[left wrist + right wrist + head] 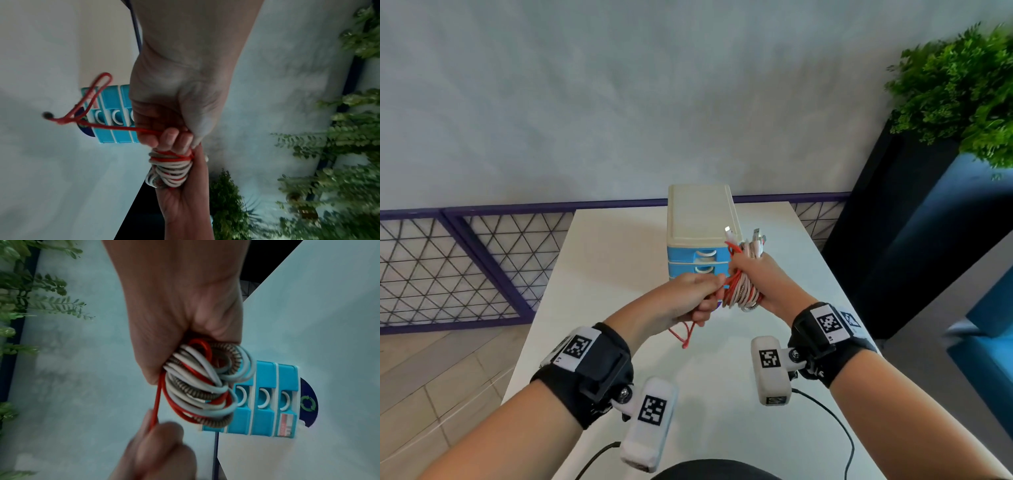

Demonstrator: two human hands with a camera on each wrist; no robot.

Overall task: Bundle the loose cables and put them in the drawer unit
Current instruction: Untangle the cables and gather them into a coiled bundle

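My right hand (760,279) grips a coiled bundle of white, red and braided cables (743,291), held above the white table in front of the drawer unit (700,233). Plug ends (755,236) stick up out of the fist. In the right wrist view the cable bundle (203,386) fills that hand (174,318). My left hand (690,301) pinches a thin red cord (688,334) drawn taut from the bundle; its loose looped end hangs below. In the left wrist view the red cord (115,127) runs from my left hand (170,129) and wraps round the bundle (170,170). The unit's three blue drawers (265,395) are shut.
The drawer unit stands near the far edge of the white table (619,260). A purple mesh railing (465,260) runs behind on the left. A green plant (962,89) in a dark planter stands at the right. Black wrist-camera leads (839,431) trail over the table's near end.
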